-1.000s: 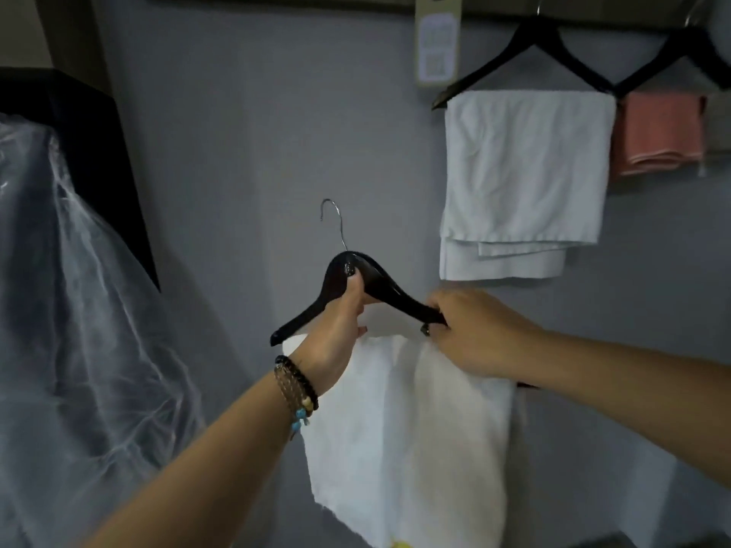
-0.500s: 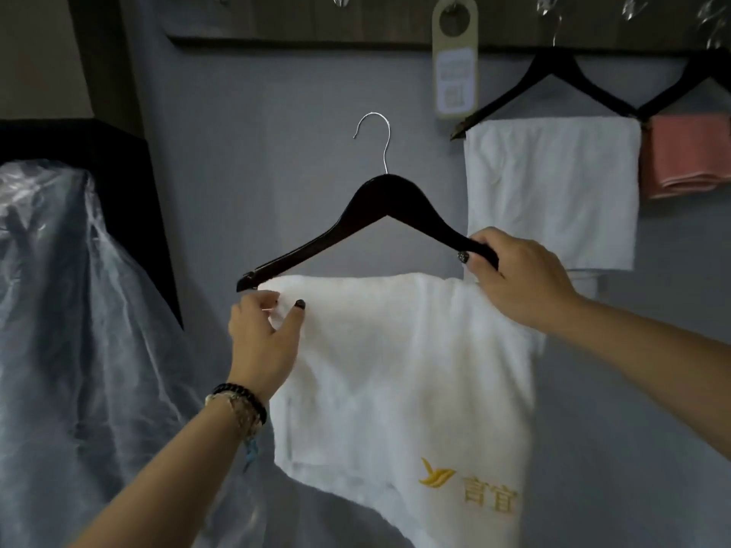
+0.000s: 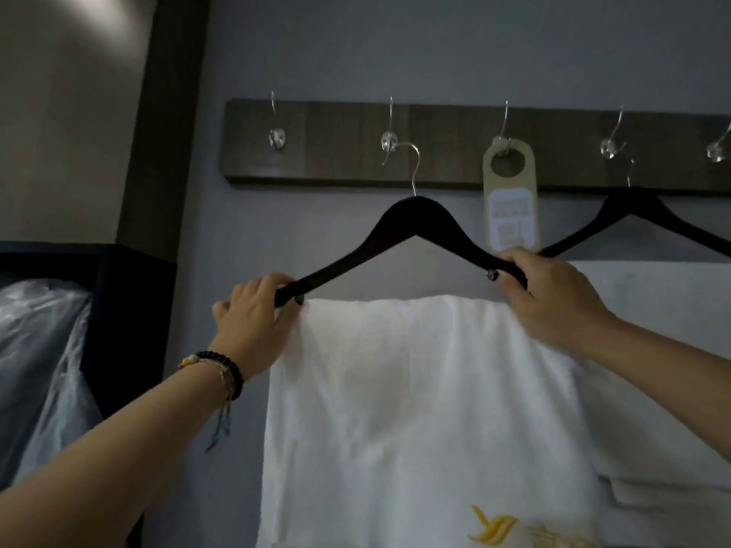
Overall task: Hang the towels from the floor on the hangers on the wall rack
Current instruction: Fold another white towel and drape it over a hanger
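Observation:
A dark wooden hanger (image 3: 411, 219) carries a white towel (image 3: 419, 401) with a yellow logo, draped over its bar. My left hand (image 3: 253, 322) grips the hanger's left end, and my right hand (image 3: 553, 298) grips its right end. The hanger's metal hook (image 3: 411, 160) is up at the second clear peg (image 3: 389, 142) of the dark wall rack (image 3: 328, 140); whether it rests on the peg I cannot tell. Another black hanger (image 3: 648, 215) hangs to the right with a white towel (image 3: 668, 350) on it.
A beige door tag (image 3: 509, 199) hangs from the third peg. Other clear pegs stand at the far left (image 3: 277, 136) and far right (image 3: 718, 152) of the rack. A plastic-covered bulk (image 3: 39, 369) and a dark panel (image 3: 130, 310) stand at the left.
Both hands have raised the hanger with the towel up to the wall rack. My left hand moved from the towel's corner onto the hanger's left end. The view tilted upward.

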Demonstrator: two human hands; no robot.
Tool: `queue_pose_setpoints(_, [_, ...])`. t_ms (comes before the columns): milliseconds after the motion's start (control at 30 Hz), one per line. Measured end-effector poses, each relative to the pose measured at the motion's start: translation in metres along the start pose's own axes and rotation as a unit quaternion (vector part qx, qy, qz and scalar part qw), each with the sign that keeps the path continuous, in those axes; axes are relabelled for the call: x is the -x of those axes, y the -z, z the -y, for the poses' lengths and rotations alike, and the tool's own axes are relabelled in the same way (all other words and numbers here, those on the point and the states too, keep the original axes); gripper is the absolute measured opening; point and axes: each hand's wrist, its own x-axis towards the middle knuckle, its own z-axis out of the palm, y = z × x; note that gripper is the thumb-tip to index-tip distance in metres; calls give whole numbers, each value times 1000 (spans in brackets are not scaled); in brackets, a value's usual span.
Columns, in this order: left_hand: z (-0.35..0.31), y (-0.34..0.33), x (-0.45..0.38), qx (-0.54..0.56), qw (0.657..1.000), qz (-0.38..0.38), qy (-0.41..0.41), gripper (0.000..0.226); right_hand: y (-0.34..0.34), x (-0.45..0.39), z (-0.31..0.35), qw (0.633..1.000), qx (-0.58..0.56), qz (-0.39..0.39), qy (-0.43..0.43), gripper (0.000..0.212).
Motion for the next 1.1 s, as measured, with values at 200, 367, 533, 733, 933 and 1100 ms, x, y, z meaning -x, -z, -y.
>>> queue_pose_setpoints(200, [9, -5, -84, 30, 997, -49, -47, 10, -25, -70, -32, 997, -20, -58, 35, 13])
queue_pose_setpoints(367, [12, -5, -144, 62, 996, -62, -28, 12, -39, -116, -35, 998, -37, -48, -1, 20])
queue_pose_setpoints(533, [26, -16, -160, 66, 997, -25, 24, 15, -60, -145, -31, 997, -38, 11, -64, 21])
queue_pose_setpoints(733, [34, -35, -154, 95, 995, -27, 33, 18, -80, -143, -36, 996, -34, 8, -80, 19])
queue_pose_setpoints(933, [31, -50, -129, 123, 988, -85, 38, 21, -89, -119, -46, 994, -50, -43, -83, 21])
queue_pose_setpoints(1100, [18, -59, -96, 132, 965, -209, 93, 29, -84, -86, -49, 963, 31, -228, -139, 19])
